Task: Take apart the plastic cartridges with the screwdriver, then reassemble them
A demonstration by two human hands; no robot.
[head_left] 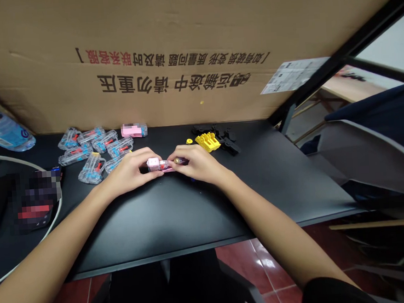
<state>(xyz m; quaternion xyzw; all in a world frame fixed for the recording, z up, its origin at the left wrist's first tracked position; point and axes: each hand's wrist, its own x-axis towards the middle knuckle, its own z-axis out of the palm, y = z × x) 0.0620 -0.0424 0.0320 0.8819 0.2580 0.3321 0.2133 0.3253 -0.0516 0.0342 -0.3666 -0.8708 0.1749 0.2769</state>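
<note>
In front of me, over the black table (141,225), both hands meet on a small pink-and-clear plastic toy (153,164). My left hand (134,172) is closed round its left end, thumb at the near side. Fingers of my right hand (203,165) pinch its right end, and a dark rod with a brass-coloured tip (179,161) shows in that hand. What the rod is, I cannot tell. Several clear toy pistols (91,168) with red and blue inner parts lie beyond my left hand. Yellow plastic parts (207,142) and black plastic parts (228,142) lie beyond the right.
A cardboard sheet (179,24) stands along the table's back edge. At its foot is a pink piece (134,130). To the left are a water bottle (5,128), a phone (41,199) and a white cable (59,203). A grey chair (364,145) is at right.
</note>
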